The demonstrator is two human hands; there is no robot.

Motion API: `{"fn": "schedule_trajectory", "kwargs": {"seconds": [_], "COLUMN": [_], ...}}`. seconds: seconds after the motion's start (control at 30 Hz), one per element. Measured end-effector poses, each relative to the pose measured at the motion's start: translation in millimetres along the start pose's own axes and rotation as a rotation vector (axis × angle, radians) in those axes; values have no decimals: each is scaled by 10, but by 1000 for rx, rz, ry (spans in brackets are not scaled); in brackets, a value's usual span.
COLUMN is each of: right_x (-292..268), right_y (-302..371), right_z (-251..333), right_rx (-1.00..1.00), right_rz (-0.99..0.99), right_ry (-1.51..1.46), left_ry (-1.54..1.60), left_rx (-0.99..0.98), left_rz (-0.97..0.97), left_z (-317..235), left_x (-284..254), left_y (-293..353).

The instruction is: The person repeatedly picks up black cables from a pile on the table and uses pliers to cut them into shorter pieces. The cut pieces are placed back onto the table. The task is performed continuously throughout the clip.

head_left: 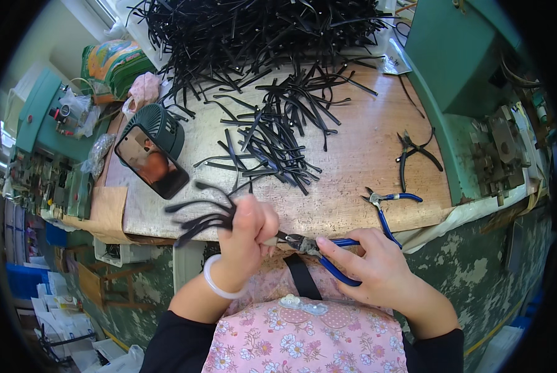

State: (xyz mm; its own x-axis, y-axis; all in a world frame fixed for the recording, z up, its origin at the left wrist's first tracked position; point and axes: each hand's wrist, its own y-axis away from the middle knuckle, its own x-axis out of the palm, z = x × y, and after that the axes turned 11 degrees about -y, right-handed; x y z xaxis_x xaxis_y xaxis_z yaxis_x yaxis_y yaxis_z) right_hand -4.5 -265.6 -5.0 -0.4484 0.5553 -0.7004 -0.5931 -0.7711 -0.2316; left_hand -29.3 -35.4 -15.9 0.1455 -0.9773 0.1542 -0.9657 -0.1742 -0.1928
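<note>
My left hand [248, 229] is closed around a bunch of black eyeglass temples [221, 217], their curved ends fanning out to the left. One temple sticks out on the right side of the fist. At its end are the jaws of blue-handled cutting pliers [307, 247], gripped in my right hand [378, 264]. Whether the jaws are closed on that temple cannot be made out. Both hands are just over the table's near edge, above a pink flowered apron [303, 339]. Several more black temples [278, 146] lie loose on the table [365, 143] beyond them.
A large heap of temples [260, 37] covers the far side. A phone [151, 163] leans on a green fan [166, 127] at left. Other blue-handled pliers [384, 208] and black-handled pliers [409, 155] lie at right. Green machines [465, 68] flank the table.
</note>
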Motion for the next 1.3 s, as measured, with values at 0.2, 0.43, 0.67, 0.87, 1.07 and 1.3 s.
{"fn": "schedule_trajectory", "kwargs": {"seconds": [0.2,0.43,0.67,0.87,1.07,1.3], "right_x": [68,192,149,205,322,313], "right_y": [3,6,71,17,79,89], "right_z": [73,112,29,43,-112,-62], "right_rx": [-26,18,78,-19,5,46], "right_rz": [-105,-103,-89,-172,-159,-76], "right_ry": [-45,-102,-360,-173,-189,-172], "left_ry": [-199,-266,20,118,-86,-1660], "left_rx": [291,362,-175,-227,-124,-222], "left_rz": [-172,-276,-157,-74,-79,175], "left_z": [26,-10,-202,-142,44,400], "left_x": [156,230,72,-10,-305,-352], "left_y": [164,192,7,25,-321,-1243]}}
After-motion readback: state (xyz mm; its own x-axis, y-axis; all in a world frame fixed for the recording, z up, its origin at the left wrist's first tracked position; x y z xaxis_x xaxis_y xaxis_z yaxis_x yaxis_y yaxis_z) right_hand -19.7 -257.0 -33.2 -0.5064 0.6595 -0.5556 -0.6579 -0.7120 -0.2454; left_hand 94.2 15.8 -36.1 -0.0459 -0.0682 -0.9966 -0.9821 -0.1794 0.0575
